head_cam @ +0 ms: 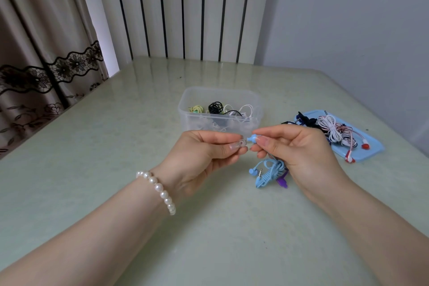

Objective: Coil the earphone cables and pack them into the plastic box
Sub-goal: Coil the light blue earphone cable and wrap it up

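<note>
My right hand [294, 148] pinches a light blue earbud [251, 139] between thumb and fingers, and the coiled blue earphone cable [269, 173] hangs below it with its plug showing. My left hand [204, 153] pinches a small clear ear tip [241, 143] just left of the earbud. Behind my hands stands the clear plastic box [185, 111], holding several coiled earphones in yellow-green, black and white.
A light blue lid or tray [371, 148] lies to the right with white, red and dark earphones piled on it. A purple piece [282, 182] sits under the blue coil. The pale green table ends at a curtain on the left and a wall behind.
</note>
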Demonstrator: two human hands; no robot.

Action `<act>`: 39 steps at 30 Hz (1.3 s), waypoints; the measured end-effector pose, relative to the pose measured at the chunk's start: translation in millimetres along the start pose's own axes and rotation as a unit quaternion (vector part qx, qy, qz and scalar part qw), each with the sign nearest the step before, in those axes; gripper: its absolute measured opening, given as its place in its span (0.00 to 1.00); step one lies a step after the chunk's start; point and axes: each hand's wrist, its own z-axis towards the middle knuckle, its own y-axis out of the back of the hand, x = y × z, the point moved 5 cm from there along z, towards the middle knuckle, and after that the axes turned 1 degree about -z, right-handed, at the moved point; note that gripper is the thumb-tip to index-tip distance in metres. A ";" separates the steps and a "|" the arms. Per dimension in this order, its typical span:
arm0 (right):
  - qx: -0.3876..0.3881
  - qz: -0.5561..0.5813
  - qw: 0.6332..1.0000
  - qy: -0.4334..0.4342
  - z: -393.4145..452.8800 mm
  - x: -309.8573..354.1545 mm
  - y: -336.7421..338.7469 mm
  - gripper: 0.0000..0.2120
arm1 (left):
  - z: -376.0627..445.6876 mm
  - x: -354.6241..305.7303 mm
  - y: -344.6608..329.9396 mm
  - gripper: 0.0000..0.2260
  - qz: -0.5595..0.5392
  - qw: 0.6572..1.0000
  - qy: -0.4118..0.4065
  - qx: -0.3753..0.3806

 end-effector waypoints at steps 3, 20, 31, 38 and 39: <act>-0.007 -0.038 0.998 0.045 -1.7 5.3 -2.5 0.07 | -1.5 -0.6 1.2 0.07 0.012 1.000 -0.002 -0.016; -0.012 -0.087 0.993 0.075 -0.5 1.1 -5.1 0.08 | -1.9 -1.5 0.1 0.08 0.032 0.999 -0.023 -0.025; -0.033 -0.099 0.993 0.054 2.9 -5.0 -2.7 0.09 | -2.2 0.6 -0.5 0.07 0.040 0.999 -0.013 -0.021; -0.040 -0.100 0.993 0.049 5.3 -8.0 -4.0 0.09 | -1.7 1.0 -1.5 0.08 0.026 0.999 -0.011 -0.016; -0.040 -0.096 0.994 0.046 5.7 -8.4 -4.1 0.09 | -1.6 1.0 -2.0 0.08 0.025 1.000 -0.010 -0.016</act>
